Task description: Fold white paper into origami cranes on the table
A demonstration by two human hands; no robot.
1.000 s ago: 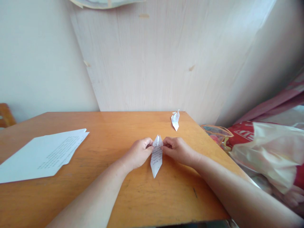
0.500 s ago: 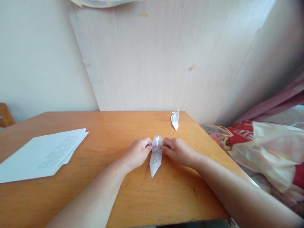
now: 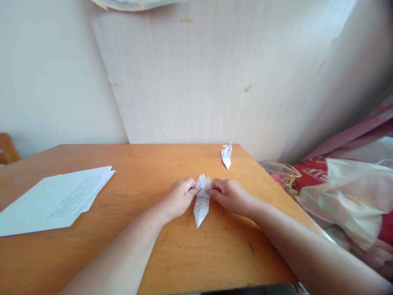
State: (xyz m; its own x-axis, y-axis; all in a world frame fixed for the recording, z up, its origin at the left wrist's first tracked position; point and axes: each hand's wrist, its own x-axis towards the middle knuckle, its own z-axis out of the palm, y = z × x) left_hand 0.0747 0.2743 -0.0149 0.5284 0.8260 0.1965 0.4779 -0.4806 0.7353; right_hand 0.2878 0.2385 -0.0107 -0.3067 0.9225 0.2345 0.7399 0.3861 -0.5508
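A folded piece of white printed paper (image 3: 202, 205) is between my two hands, over the wooden table. Its long pointed end faces me, and several short points stick up at its far end. My left hand (image 3: 181, 198) pinches its left edge between thumb and fingers. On the opposite edge, my right hand (image 3: 229, 196) is closed in a similar pinch. Beyond my right hand, near the table's far right corner, stands a folded paper bird (image 3: 226, 156) with printed lines on it.
Sheets of printed paper (image 3: 61, 200) lie on the left of the wooden table (image 3: 147, 159). A pale panel (image 3: 190, 82) rises behind the table. Plastic bags (image 3: 340, 192) and red packaging crowd the right side, past the table edge. A wooden chair part (image 3: 8, 148) shows at far left.
The far end of the folded paper has spread: an additional point now shows between the two outer ones. Both hands stay in nearly the same place.
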